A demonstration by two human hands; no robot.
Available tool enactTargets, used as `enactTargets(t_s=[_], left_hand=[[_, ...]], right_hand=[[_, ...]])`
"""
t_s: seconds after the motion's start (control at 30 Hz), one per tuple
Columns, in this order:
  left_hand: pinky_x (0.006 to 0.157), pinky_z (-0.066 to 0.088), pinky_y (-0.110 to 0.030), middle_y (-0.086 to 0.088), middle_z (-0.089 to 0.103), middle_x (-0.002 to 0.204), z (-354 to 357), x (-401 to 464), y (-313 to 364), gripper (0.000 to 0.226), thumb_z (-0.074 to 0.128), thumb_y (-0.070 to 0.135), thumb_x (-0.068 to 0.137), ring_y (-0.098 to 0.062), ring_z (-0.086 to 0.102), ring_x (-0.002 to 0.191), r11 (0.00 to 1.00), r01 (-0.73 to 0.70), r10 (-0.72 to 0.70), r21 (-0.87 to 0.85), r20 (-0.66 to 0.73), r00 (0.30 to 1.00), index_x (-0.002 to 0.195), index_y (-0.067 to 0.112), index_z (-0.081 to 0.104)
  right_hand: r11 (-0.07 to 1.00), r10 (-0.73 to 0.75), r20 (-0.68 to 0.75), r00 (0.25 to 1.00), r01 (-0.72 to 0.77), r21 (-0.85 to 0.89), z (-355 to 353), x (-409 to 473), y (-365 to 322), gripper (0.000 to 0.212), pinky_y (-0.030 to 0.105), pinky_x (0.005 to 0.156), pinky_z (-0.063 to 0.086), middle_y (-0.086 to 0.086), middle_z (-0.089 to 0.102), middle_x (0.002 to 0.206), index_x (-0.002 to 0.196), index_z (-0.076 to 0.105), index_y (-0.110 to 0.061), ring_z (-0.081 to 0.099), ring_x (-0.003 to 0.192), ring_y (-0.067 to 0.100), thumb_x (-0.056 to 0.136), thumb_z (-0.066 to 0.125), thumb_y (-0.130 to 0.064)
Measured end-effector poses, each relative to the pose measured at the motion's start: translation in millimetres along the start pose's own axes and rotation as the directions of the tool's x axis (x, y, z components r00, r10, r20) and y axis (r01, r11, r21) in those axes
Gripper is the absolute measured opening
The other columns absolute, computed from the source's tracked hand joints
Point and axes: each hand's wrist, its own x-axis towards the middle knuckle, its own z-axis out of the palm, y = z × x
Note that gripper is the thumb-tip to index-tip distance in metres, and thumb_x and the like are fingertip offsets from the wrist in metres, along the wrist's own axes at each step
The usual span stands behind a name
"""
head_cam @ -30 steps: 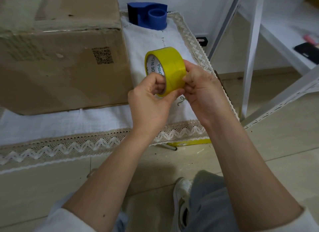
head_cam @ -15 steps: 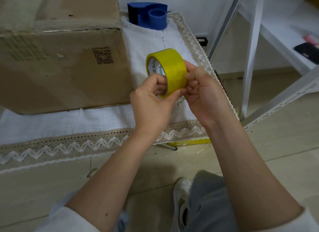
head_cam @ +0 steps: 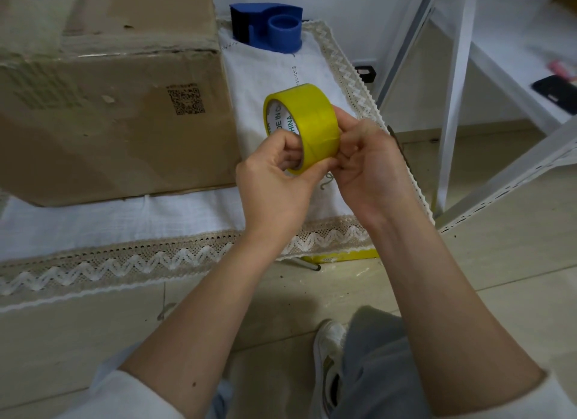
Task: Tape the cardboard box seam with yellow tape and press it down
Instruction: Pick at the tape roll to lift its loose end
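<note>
A roll of yellow tape [head_cam: 307, 119] is held upright in mid-air over a white lace-edged cloth. My left hand [head_cam: 274, 181] grips it from below, fingers hooked through the core and thumb on the outer band. My right hand [head_cam: 371, 166] presses its fingertips against the roll's right-hand outer surface, near the lower edge. No loose tape end shows. The large brown cardboard box [head_cam: 109, 100] with a printed QR code stands on the cloth to the left of both hands, apart from them.
A blue tape dispenser [head_cam: 271, 25] stands on the white cloth [head_cam: 125, 219] behind the roll. White metal shelf legs [head_cam: 452, 106] rise at the right, with a dark phone [head_cam: 555, 94] on the shelf. A yellow strip [head_cam: 343, 256] lies under the cloth's front edge. My shoe [head_cam: 327, 356] is on the floor below.
The roll has shifted slightly in my hands, and my right fingers have slid lower along its outer band. The box has not moved.
</note>
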Motion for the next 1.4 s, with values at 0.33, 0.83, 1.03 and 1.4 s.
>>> enactTargets(t_s=[0.33, 0.83, 1.03, 1.4], left_hand=[[0.064, 0.06, -0.035, 0.0, 0.072, 0.071, 0.8, -0.2, 2.5, 0.032, 0.093, 0.017, 0.061, -0.017, 0.071, 0.065, 0.999, 0.031, -0.031, -0.016, -0.015, 0.999, 0.072, 0.019, 0.064], [0.073, 0.053, -0.017, 0.006, 0.075, 0.079, -8.5, 5.9, 11.9, 0.027, 0.087, 0.014, 0.071, -0.005, 0.071, 0.072, 0.999, 0.015, -0.014, -0.035, 0.02, 1.0, 0.091, 0.018, 0.07], [0.076, 0.055, -0.018, 0.009, 0.075, 0.082, -10.8, 6.3, 14.0, 0.028, 0.086, 0.012, 0.073, -0.005, 0.073, 0.077, 0.998, 0.025, -0.022, -0.061, 0.049, 0.999, 0.095, 0.017, 0.069], [0.077, 0.057, -0.022, 0.004, 0.076, 0.084, -15.1, 7.6, 8.2, 0.027, 0.086, 0.019, 0.074, -0.006, 0.072, 0.078, 0.996, -0.078, 0.075, 0.04, 0.057, 0.996, 0.093, 0.019, 0.068]], right_hand=[[0.999, 0.002, -0.014, 1.0, -0.002, -0.044, 1.2, 1.9, 0.4, 0.059, 0.022, 0.065, 0.048, 0.016, 0.061, 0.106, 0.125, 0.064, -0.005, 0.052, 0.091, 0.025, 0.069, 0.045, -0.009], [0.971, -0.117, -0.155, 0.981, 0.081, -0.223, 2.5, -16.8, -15.1, 0.034, 0.029, 0.097, 0.052, 0.002, 0.074, 0.114, 0.116, 0.068, -0.02, 0.07, 0.103, 0.013, 0.09, 0.055, -0.001], [0.925, -0.219, -0.13, 0.967, 0.164, -0.342, 3.9, -18.7, -14.5, 0.026, 0.016, 0.075, 0.055, -0.009, 0.074, 0.089, 0.103, 0.073, -0.016, 0.069, 0.086, 0.003, 0.087, 0.066, 0.003], [0.66, -0.468, -0.027, 0.883, 0.329, -0.675, -5.2, -15.6, -10.8, 0.012, 0.016, 0.068, 0.054, -0.007, 0.074, 0.08, 0.091, 0.076, -0.02, 0.069, 0.07, 0.004, 0.082, 0.078, -0.013]])
